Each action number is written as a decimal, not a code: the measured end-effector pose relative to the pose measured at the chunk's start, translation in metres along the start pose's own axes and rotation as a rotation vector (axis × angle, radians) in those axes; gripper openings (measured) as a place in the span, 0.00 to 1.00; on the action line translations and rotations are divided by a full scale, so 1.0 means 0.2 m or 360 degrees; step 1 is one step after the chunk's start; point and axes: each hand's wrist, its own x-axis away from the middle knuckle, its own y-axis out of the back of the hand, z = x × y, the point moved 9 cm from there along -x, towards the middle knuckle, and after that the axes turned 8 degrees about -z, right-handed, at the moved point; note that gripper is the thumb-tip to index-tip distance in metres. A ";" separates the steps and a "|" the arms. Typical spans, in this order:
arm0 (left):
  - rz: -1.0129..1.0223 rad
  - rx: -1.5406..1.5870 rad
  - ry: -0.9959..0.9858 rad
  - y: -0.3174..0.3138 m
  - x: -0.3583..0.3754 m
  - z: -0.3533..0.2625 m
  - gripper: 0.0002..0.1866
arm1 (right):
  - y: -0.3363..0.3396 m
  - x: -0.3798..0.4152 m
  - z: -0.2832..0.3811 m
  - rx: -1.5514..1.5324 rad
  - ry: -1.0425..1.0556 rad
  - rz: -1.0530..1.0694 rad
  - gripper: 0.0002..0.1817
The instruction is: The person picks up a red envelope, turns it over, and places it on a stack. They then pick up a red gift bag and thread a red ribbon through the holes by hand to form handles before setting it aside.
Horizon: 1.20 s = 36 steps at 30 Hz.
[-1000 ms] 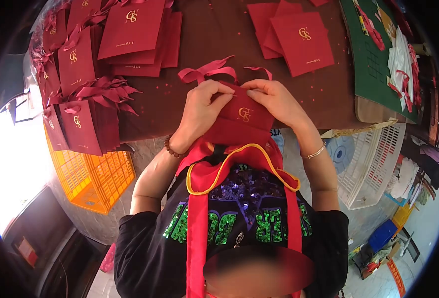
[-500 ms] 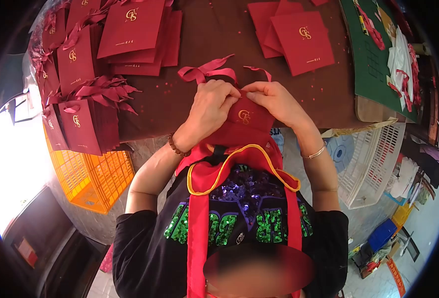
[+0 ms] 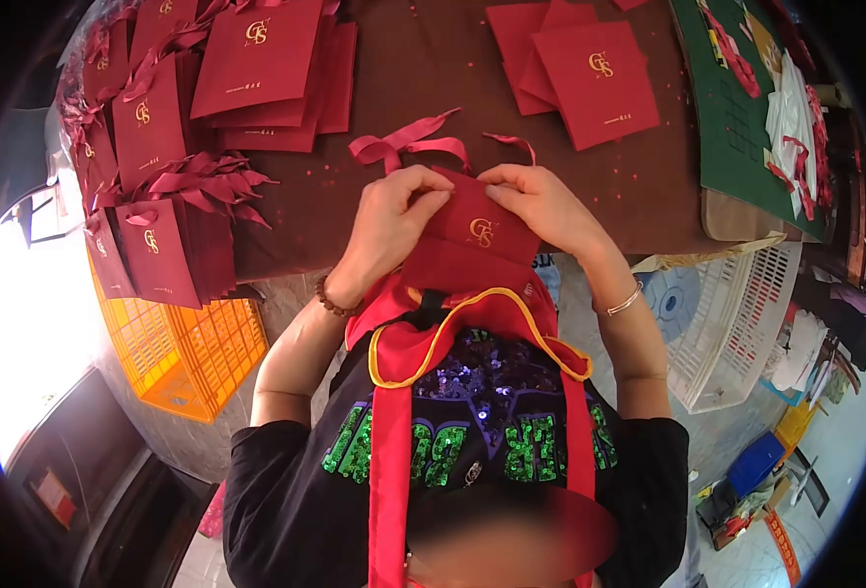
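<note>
A dark red paper gift bag [image 3: 467,245] with a gold monogram lies at the table's near edge, in front of my apron. My left hand [image 3: 390,216] pinches its upper left corner between thumb and fingers. On the upper right edge, my right hand [image 3: 543,206] has thumb and fingers closed. A pink-red ribbon [image 3: 408,142] loops out beyond the bag's top on the left, and a short ribbon end [image 3: 513,143] sticks out on the right. Whether the ribbon is fixed inside the bag is hidden.
Stacks of red bags with ribbons [image 3: 164,245] stand on the left of the brown-covered table [image 3: 404,59]. Flat red bags [image 3: 604,93] lie at the back right. A green board [image 3: 737,127] carries loose ribbons. Below are an orange crate [image 3: 183,343] and a white crate [image 3: 732,333].
My left hand has moved left, away from my right hand, so the fingers are farther apart. More of the bag's top shows between them. The ribbons lie almost as before.
</note>
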 end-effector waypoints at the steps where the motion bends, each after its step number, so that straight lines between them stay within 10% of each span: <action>1: 0.0040 -0.0009 -0.0046 -0.03 0.01 -0.02 0.08 | 0.00 0.00 0.00 -0.0001 -0.0001 0.0005 0.14; 20: -0.0035 -0.0445 -0.0481 -0.06 -0.02 -0.18 0.03 | -0.01 0.02 0.03 -0.0279 -0.0014 0.0047 0.16; 36: -0.0139 -0.0242 -0.0140 0.01 -0.05 -0.07 0.05 | -0.03 0.01 0.03 -0.0509 -0.0072 0.0127 0.16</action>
